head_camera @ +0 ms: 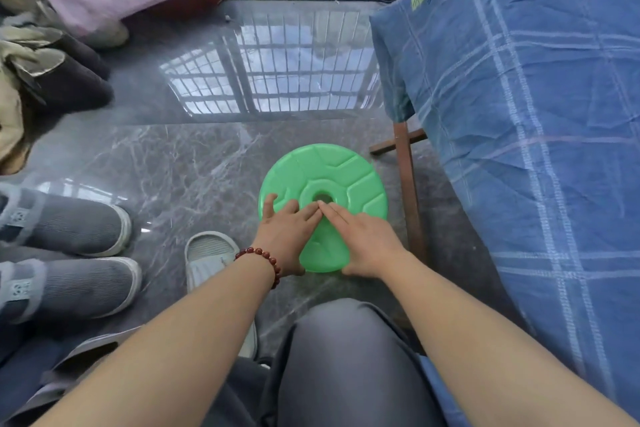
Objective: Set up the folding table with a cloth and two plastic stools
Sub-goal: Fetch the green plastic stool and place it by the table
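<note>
Fingers [308,213] straight, my left hand [287,236] and right hand [365,243] press the stool [332,166]; it could skid against the table leg [410,191].

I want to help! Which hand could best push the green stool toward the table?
Probably the left hand: it lies on the side of the green stool away from the table, so it can shove toward it. The right hand lies tableside.
</note>
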The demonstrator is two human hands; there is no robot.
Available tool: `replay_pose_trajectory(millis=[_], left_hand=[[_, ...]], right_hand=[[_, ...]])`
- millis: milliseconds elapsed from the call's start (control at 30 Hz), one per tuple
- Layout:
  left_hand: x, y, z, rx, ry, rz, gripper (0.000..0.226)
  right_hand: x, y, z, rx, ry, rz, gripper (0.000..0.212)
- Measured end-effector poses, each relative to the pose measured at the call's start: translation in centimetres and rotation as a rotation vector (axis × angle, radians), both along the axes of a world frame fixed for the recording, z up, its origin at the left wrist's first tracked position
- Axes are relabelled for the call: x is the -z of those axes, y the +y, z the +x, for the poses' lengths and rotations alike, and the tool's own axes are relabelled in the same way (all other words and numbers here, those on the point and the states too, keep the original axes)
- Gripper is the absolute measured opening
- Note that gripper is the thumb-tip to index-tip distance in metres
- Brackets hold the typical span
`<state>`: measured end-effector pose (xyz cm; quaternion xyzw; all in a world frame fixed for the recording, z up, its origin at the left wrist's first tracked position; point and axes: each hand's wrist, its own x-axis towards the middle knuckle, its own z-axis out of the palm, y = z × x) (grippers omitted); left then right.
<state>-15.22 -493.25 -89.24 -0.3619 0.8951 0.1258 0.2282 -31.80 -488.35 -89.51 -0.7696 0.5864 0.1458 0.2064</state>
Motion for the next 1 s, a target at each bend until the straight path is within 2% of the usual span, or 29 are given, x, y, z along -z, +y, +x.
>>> replay_pose_trajectory(millis=[433,1000], left_hand=[[0.9,1.8,1.0,-0.001,-0.045,0.002,0.117],[2.0,2.8,1.4,-0.040,-0.046,0.009,0.112]], right_hand=[[1.5,1.3,0.9,-0.038,0.004,0.014,0.116],[2.8,1.7,1.0,-0.087,-0.013,0.062,0.123]])
